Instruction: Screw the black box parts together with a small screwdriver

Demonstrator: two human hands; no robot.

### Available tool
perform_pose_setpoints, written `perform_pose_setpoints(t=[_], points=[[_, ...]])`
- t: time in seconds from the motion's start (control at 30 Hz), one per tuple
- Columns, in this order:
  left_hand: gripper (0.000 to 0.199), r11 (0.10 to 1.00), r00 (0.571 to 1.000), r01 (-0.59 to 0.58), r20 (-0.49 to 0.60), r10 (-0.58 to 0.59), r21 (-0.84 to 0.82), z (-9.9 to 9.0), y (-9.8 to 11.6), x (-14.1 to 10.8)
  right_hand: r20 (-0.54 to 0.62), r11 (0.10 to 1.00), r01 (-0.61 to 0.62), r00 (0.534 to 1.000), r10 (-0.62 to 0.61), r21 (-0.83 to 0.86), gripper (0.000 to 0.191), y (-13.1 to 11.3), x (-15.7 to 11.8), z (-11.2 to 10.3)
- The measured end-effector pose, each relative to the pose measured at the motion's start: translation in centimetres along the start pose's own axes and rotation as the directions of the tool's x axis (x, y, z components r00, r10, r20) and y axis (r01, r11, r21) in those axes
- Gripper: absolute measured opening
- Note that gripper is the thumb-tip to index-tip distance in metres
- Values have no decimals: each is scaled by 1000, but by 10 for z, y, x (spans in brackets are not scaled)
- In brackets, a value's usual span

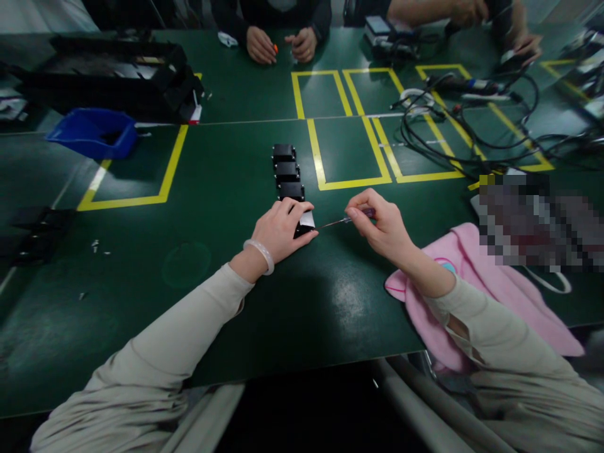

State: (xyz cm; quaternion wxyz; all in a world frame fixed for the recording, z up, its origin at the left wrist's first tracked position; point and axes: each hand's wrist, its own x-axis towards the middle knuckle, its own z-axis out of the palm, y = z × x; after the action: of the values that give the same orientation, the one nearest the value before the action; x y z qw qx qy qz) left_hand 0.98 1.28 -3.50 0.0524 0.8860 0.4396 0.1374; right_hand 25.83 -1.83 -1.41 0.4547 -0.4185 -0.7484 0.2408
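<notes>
My left hand (282, 228) grips the nearest black block (306, 219), which has a pale top patch, pinning it on the green table. Beyond it, several similar black blocks (287, 170) with small shiny screws at their corners stand in a row. My right hand (377, 223) is closed around the handle of a thin screwdriver (338, 221). Its shaft points left and its tip meets the near right corner of the held block, close to my left thumb. The underside of that block is hidden by my fingers.
Left stand a blue bin (97, 133) and a large black tray (101, 72). Loose screws (95, 245) lie nearer. Coiled black cables (425, 141) and a pink cloth (472, 283) lie right. Across the table are a co-worker's hands (283, 45) and another person's hand (525, 47).
</notes>
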Motion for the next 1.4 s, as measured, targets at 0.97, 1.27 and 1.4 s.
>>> perform_pose_setpoints(t=[0.97, 1.27, 1.4], points=[[48, 1000, 1000, 13, 10, -13, -3, -2, 1, 0, 12, 999, -7, 1000, 7, 44, 11, -1, 0, -1], [48, 1000, 1000, 12, 16, -12, 1, -2, 2, 0, 5, 998, -30, 1000, 30, 63, 13, -2, 0, 1], [48, 1000, 1000, 12, 9, -12, 2, -3, 2, 0, 8, 998, -45, 999, 44, 36, 16, -2, 0, 0]])
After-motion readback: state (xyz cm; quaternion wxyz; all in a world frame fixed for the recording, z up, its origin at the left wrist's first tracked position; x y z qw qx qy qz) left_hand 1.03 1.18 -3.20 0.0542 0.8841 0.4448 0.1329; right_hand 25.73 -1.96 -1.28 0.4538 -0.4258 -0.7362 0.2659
